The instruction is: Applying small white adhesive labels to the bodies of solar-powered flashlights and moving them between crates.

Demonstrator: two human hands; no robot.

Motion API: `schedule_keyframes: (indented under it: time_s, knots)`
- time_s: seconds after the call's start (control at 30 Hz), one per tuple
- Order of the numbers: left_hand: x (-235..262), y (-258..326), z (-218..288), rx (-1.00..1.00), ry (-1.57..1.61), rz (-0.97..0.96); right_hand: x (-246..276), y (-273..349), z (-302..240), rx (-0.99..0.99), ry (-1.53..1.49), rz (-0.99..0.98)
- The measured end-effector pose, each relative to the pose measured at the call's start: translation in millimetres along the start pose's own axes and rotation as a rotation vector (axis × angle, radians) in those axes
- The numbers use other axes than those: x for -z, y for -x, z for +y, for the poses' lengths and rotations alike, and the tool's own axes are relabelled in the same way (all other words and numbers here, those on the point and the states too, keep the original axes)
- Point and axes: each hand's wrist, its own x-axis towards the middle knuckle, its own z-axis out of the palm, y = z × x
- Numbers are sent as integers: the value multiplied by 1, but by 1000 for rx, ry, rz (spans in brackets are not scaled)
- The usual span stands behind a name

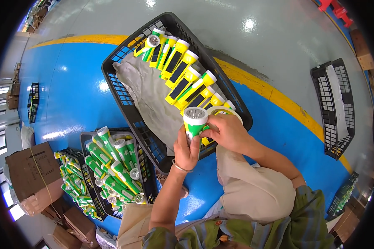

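Note:
My left hand [186, 150] is wrapped round the body of a green and white flashlight [195, 120], held upright with its clear lens facing up. Bent fingers of my right hand [227, 132] meet at the flashlight's right side, just below its head. A tan ring that looks like a roll of tape [222, 108] shows beyond the right hand and seems to be held in it; the hand hides its lower part. Past both hands, a row of yellow, green and white flashlights [179, 70] with dark panels lies in a large black crate [112, 83].
Grey cloth [143, 101] lines the large crate. At left, a black crate [87, 143] holds piled green and white flashlights [112, 166], with another full crate [72, 182] beside it. Cardboard boxes [33, 172] stand farther left. A cloth-lined black crate [320, 103] sits at right.

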Motion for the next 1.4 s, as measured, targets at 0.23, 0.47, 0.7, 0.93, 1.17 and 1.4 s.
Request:
schedule_keyframes:
  time_s: [0.23,0.47,0.7,0.93,1.17,1.4]
  knots:
    - [6,-3,16,-7,-7,-55,-2,1,-3,-11,-156,-1]
    - [22,-1,-2,403,371,-180,4,-4,-4,-64,-192,-197]
    - [32,-2,2,523,736,-158,6,-1,-5,-8,-166,-309]
    - [33,-1,10,588,539,-94,-2,-2,-1,29,-197,-281]
    - [86,7,-57,765,391,551,-23,15,-20,424,-103,-310]
    - [312,190,-156,1087,-1006,824,-8,7,-10,258,-193,-154]
